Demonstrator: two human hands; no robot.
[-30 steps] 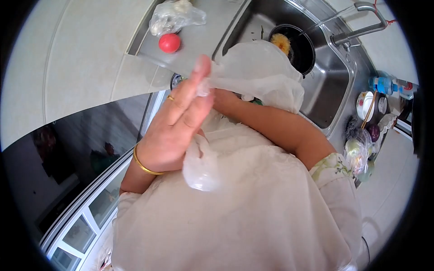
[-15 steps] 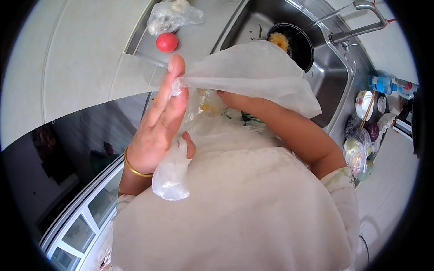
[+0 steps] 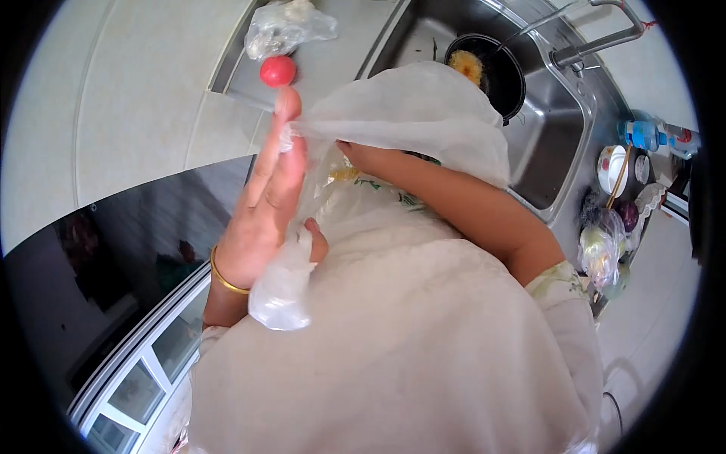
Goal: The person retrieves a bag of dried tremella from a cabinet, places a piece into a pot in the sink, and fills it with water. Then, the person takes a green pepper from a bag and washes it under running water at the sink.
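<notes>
A thin white plastic bag [image 3: 408, 94] is stretched between my arms, with green print showing low on it. My left hand [image 3: 268, 193] holds the bag's edge; its fingers point up and close together, with a twist of plastic pinched between them and a loose handle hanging past the thumb. Inside the bag's mouth, under the upper layer, is my right hand [image 3: 363, 157]. Its fingers are mostly hidden, so what they hold is unclear. Something yellowish [image 3: 344, 174] shows through the plastic just below that hand.
A black pot [image 3: 503, 87] with a yellow sponge-like piece [image 3: 466, 68] stands in the steel sink [image 3: 548, 170] under the tap [image 3: 597, 49]. Left of the sink lie a round red item [image 3: 277, 71] and a knotted clear bag [image 3: 287, 30]. At right are a bowl [image 3: 611, 170] with chopsticks and a bottle [image 3: 643, 136].
My right hand has moved a little left, deeper into the bag. The bag's right edge has drawn in leftward, while my left hand keeps its hold.
</notes>
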